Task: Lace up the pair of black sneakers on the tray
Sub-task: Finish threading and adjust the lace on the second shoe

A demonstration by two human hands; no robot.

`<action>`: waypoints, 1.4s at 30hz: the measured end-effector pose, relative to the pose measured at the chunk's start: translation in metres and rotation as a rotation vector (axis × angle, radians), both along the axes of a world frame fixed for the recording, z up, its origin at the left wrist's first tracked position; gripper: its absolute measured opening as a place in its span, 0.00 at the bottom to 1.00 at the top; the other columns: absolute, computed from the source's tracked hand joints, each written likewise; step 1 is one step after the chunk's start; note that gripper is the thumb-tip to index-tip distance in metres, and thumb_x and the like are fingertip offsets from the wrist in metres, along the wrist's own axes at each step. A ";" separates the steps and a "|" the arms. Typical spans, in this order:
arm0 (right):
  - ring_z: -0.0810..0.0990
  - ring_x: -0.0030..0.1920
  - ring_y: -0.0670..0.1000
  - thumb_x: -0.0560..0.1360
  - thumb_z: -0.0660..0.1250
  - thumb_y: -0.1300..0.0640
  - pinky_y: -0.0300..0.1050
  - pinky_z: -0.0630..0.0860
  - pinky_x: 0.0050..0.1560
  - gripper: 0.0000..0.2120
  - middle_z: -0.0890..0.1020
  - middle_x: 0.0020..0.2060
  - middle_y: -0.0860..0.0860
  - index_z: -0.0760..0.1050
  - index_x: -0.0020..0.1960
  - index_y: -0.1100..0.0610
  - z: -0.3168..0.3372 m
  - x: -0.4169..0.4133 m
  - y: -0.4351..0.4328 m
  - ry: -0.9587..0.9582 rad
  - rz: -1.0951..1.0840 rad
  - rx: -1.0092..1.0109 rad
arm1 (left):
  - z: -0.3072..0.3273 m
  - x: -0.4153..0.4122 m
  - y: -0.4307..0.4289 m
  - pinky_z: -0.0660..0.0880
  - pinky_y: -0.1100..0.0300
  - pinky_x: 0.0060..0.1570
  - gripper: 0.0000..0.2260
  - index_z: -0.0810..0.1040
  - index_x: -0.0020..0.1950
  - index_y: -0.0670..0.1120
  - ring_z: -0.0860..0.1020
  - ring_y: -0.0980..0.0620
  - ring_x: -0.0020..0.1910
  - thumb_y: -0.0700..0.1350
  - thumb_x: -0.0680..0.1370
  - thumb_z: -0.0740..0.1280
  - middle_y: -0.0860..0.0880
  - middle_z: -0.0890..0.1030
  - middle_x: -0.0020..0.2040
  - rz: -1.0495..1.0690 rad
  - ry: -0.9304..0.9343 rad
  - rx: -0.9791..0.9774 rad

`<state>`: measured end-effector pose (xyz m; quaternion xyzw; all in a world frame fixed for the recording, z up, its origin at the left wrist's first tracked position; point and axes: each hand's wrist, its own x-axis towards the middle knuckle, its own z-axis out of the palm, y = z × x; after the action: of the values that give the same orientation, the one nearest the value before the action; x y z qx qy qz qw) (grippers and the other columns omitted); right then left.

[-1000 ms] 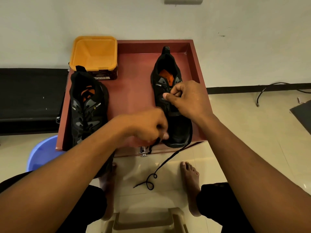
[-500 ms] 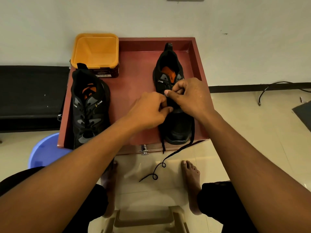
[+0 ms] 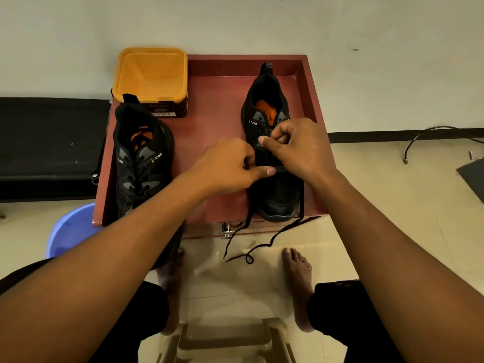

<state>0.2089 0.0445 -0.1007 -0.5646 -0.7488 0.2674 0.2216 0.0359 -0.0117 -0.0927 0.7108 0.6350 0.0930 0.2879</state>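
Two black sneakers with orange insoles stand on a dark red tray [image 3: 214,111]. The left sneaker [image 3: 141,163] has its lace threaded through the eyelets. Both my hands work over the right sneaker [image 3: 272,195], toe toward me. My left hand [image 3: 230,166] pinches the black lace [image 3: 264,244] at the shoe's left eyelets. My right hand [image 3: 296,148] pinches the lace at the tongue, thumb and forefinger together. Two loose lace ends hang past the tray's front edge to the floor.
An orange-lidded box [image 3: 153,79] sits at the tray's back left corner. A blue basin [image 3: 70,229] lies on the floor at the left, a black bench [image 3: 49,145] behind it. My bare feet [image 3: 298,279] and a plastic stool [image 3: 225,341] are below the tray.
My left hand rose from the tray's front edge to the right sneaker's eyelets, drawing the lace up. The hanging lace ends shifted on the floor. My right hand stayed at the tongue.
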 end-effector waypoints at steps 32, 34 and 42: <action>0.80 0.33 0.45 0.76 0.75 0.44 0.49 0.81 0.39 0.11 0.80 0.30 0.44 0.82 0.39 0.49 0.002 -0.002 -0.006 -0.018 0.003 0.016 | 0.003 0.000 0.000 0.82 0.52 0.41 0.13 0.79 0.38 0.45 0.84 0.54 0.32 0.48 0.81 0.71 0.47 0.83 0.32 -0.230 -0.158 -0.222; 0.80 0.33 0.44 0.76 0.76 0.44 0.50 0.81 0.40 0.11 0.80 0.30 0.44 0.82 0.39 0.49 0.002 -0.001 -0.005 -0.012 0.007 0.008 | 0.002 0.000 -0.001 0.83 0.50 0.42 0.13 0.79 0.38 0.46 0.84 0.52 0.33 0.49 0.80 0.71 0.48 0.83 0.33 -0.226 -0.147 -0.231; 0.87 0.38 0.46 0.78 0.74 0.51 0.50 0.86 0.51 0.09 0.86 0.35 0.50 0.84 0.44 0.56 0.032 0.033 -0.001 0.203 -0.043 -0.158 | -0.002 -0.006 -0.002 0.80 0.47 0.41 0.14 0.79 0.37 0.50 0.80 0.51 0.35 0.56 0.77 0.74 0.52 0.81 0.33 -0.133 -0.129 -0.167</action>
<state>0.2417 0.0439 -0.0687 -0.5662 -0.6868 0.3765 0.2569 0.0300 -0.0140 -0.0947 0.7174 0.5722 0.0662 0.3919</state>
